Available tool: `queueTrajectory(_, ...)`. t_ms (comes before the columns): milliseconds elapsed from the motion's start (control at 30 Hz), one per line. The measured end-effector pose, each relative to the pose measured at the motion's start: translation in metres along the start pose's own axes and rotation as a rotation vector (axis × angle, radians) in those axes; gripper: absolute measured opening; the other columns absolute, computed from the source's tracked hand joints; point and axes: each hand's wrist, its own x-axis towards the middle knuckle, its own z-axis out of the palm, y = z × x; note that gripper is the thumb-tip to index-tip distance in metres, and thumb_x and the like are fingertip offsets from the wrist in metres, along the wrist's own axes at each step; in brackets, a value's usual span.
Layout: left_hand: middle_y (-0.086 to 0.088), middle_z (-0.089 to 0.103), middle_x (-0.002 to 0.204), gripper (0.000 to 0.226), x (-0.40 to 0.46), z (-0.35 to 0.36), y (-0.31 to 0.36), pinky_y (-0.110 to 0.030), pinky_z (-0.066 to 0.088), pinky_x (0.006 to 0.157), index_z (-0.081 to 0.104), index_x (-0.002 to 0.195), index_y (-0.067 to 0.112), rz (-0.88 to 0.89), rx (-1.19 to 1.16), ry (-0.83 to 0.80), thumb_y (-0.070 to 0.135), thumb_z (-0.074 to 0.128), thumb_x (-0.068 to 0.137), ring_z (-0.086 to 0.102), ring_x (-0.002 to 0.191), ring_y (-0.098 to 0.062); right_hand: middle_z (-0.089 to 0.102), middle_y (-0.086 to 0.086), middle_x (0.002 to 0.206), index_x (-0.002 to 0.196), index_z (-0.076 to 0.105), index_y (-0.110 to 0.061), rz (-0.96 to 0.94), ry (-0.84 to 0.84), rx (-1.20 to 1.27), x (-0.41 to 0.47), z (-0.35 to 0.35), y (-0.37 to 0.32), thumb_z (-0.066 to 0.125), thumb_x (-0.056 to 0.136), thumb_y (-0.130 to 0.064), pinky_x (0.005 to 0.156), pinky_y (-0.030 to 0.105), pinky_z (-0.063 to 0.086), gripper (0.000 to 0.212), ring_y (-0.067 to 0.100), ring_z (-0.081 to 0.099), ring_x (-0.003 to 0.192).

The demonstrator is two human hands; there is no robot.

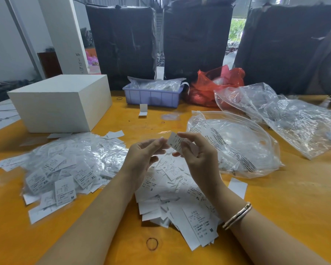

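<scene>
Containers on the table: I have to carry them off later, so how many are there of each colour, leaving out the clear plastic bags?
White box: 1
Purple tray: 1
Red bag: 1
Total: 3

The held label (175,143) reads S; the loose labels (64,190) below read XS, S, M and XL.
</scene>
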Motion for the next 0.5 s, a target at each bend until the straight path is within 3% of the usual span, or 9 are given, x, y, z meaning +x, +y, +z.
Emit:
queueTrajectory(133, 0.007, 0.071, 0.076, 0.017, 0.0, 0.0, -0.001, -0.028, 0.039, 0.074, 0.077, 0.076, 0.029, 0.021, 0.016, -0.04, 0.041, 0.071, 0.065, 0.062, 0.07, 0.0, 0.063, 0.008, 0.093, 0.1, 0.061, -0.015, 0.107, -0.022, 0.143, -0.001, 0.0, -0.004, 0.053, 0.087, 0.01, 0.06, 0.016, 0.052, 0.029, 0.013, 0.068, 0.072)
queueTrajectory(267, 0.005, 0.07, 0.076, 0.02, 0.0, 0.001, -0.002, -0.026, 0.04, 0.072, 0.078, 0.08, 0.028, 0.04, 0.027, -0.065, 0.039, 0.071, 0.065, 0.059, 0.077, -0.006, 0.062, 0.006, 0.09, 0.104, 0.063, -0.006, 0.198, -0.136, 0.124, -0.001, 0.0, -0.003, 0.052, 0.086, 0.013, 0.056, 0.016, 0.051, 0.029, 0.008, 0.066, 0.065)
queueTrajectory(333, 0.003, 0.069, 0.075, 0.019, 0.001, 0.001, -0.003, -0.022, 0.04, 0.067, 0.078, 0.08, 0.026, 0.046, 0.074, -0.071, 0.038, 0.072, 0.066, 0.055, 0.072, -0.005, 0.061, 0.003, 0.088, 0.108, 0.061, -0.011, 0.227, -0.176, 0.094, 0.0, -0.002, -0.001, 0.051, 0.086, 0.012, 0.054, 0.017, 0.05, 0.034, 0.006, 0.063, 0.06)
queueTrajectory(433, 0.006, 0.065, 0.066, 0.017, 0.0, 0.002, -0.005, -0.013, 0.039, 0.053, 0.077, 0.076, 0.022, 0.039, 0.115, -0.102, 0.035, 0.072, 0.066, 0.051, 0.057, 0.001, 0.054, 0.009, 0.092, 0.118, 0.049, -0.02, 0.284, -0.201, 0.136, 0.002, -0.004, 0.003, 0.054, 0.087, 0.004, 0.058, 0.022, 0.05, 0.04, 0.008, 0.06, 0.066)
queueTrajectory(500, 0.005, 0.066, 0.069, 0.017, 0.001, 0.001, -0.005, -0.014, 0.041, 0.056, 0.076, 0.077, 0.021, 0.026, 0.082, -0.062, 0.034, 0.072, 0.066, 0.052, 0.062, -0.002, 0.049, 0.012, 0.093, 0.119, 0.044, -0.024, 0.352, -0.155, 0.223, 0.004, -0.008, 0.007, 0.054, 0.085, -0.003, 0.059, 0.022, 0.049, 0.041, 0.008, 0.057, 0.069)
